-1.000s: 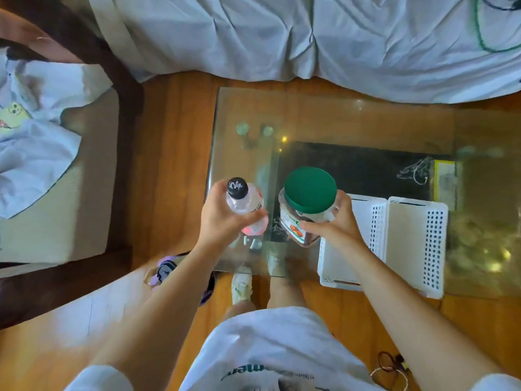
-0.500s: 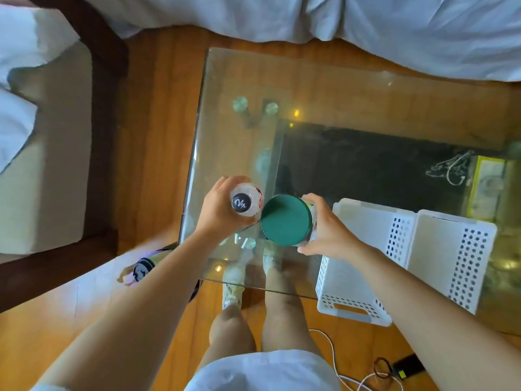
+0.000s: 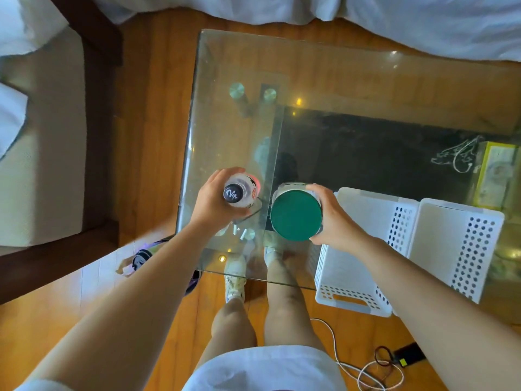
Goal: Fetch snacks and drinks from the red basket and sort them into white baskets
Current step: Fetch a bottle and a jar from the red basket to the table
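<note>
Gripping a bottle [image 3: 243, 191] in your left hand [image 3: 215, 203], you have the fingers curled round its far side and the thumb pressed against the near side, so the hand is clamped on it just below the neck. The bottle stands upright, its long axis running straight toward the camera, and its black cap [image 3: 233, 194] faces up at you. It sits over the near left part of the glass table [image 3: 225, 131]; whether its base touches the glass you cannot tell from here.

Just right of those fingers, close beside the bottle but apart from it, is the jar [image 3: 295, 213] with its green lid [image 3: 296, 215]. Your right hand [image 3: 335, 221] holds it from its right side: the fingers wrap over the far edge, the thumb hooks round the near edge, all closed tight against the wall under the lid. The jar is upright too, lid up, long axis pointing at the camera.

Right of that hand, the first white basket [image 3: 363, 277] stands open on the table, touching a second white basket [image 3: 456, 249] beyond it.
</note>
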The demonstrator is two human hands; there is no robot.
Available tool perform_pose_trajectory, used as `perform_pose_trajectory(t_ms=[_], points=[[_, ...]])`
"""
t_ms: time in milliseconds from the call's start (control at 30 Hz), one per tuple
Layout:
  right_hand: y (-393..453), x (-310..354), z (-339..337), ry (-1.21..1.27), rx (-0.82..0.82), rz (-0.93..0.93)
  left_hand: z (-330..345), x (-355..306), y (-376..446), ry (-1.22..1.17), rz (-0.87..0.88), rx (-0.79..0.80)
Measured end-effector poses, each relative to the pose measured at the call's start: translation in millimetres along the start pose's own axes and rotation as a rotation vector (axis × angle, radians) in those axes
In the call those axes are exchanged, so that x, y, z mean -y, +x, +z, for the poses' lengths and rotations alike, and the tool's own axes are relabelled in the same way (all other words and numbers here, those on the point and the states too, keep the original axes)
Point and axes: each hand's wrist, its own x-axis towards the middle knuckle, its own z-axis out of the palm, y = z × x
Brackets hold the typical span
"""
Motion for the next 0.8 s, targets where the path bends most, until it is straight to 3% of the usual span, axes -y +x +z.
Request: perform_pose_trajectory(t_ms=[167, 367, 533, 700, 800], points=[[1, -2, 2, 0.114, -0.051, 0.101, 5, 4, -2, -0.033, -0.032, 0.011], [-4, -4, 1, 0.107, -0.103, 0.167, 6, 6, -1, -0.163, -0.196, 0.174], [-14, 5, -3, 0.056, -0.115, 0.223, 2, 12, -25, -0.131, -0.324, 0.188], [-35, 21, 2, 0.13, -0.112, 0.403, -13, 12, -74, -0.456, -0.583, 0.118], [-52, 35, 18, 0.293, -0.152, 0.573, -25, 14, -117, -0.636, -0.716, 0.172]])
